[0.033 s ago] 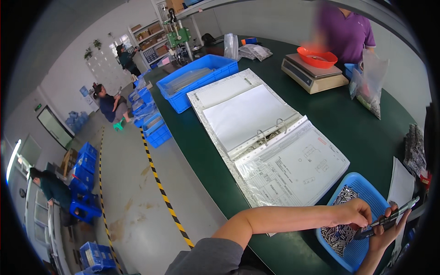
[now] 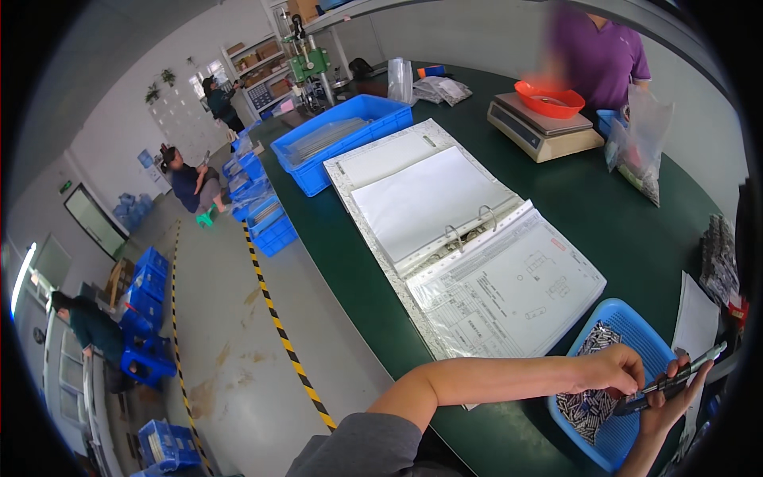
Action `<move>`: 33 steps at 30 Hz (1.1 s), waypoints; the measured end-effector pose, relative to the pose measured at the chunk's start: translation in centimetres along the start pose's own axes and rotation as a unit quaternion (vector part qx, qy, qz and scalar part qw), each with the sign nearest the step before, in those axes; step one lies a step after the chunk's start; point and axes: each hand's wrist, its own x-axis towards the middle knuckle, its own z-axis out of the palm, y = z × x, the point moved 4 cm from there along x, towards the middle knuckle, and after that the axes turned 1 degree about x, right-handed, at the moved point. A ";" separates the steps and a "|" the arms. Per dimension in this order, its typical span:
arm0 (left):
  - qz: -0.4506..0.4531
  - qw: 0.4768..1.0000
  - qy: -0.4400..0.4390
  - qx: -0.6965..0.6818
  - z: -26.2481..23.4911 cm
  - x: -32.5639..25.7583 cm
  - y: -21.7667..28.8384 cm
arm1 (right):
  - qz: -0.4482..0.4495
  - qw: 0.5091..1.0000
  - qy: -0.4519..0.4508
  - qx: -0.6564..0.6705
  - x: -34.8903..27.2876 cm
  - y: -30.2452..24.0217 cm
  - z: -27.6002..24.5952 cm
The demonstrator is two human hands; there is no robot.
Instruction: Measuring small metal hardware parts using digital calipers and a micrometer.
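Observation:
Over a blue plastic basket [image 2: 610,306] at the lower right, both hands come together. The basket holds many small silver metal pins [image 2: 584,413]. My right hand [image 2: 674,404] grips a caliper [image 2: 690,374], a black and silver measuring tool whose beam slants up to the right. Thumb and fingers of my left hand [image 2: 613,370] are pinched together at the caliper's jaw end. Whatever sits in that pinch is too small and hidden to make out. My left forearm crosses the front edge of the green table [image 2: 509,429].
An open ring binder [image 2: 509,294] with drawings lies left of the basket. Farther back are a blue crate [image 2: 306,176], a scale [image 2: 548,143] with a red bowl [image 2: 548,99], and a plastic bag [image 2: 642,151]. Across the table is a person in purple [image 2: 600,60].

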 end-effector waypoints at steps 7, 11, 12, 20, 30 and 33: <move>-0.003 1.000 0.003 0.005 -0.3 0.1 -0.3 | -0.016 1.000 0.000 0.018 -0.1 0.4 -0.3; -0.005 1.000 0.003 -0.001 -0.1 -0.1 0.0 | -0.002 1.000 -0.009 0.023 -0.1 0.3 0.0; -0.001 1.000 0.002 -0.001 0.0 -0.1 0.2 | -0.007 1.000 -0.014 0.002 -0.1 0.2 0.3; -0.004 0.999 -0.030 -0.010 -0.5 0.4 -0.4 | 0.036 0.996 0.079 0.020 -0.8 -0.4 0.5; -0.067 0.997 0.005 0.046 -0.4 0.4 0.1 | 0.091 0.989 -0.091 0.070 -0.4 -0.3 1.6; -0.053 0.997 -0.010 0.048 -0.4 0.5 0.0 | 0.121 0.986 -0.087 0.072 -0.3 -0.6 1.5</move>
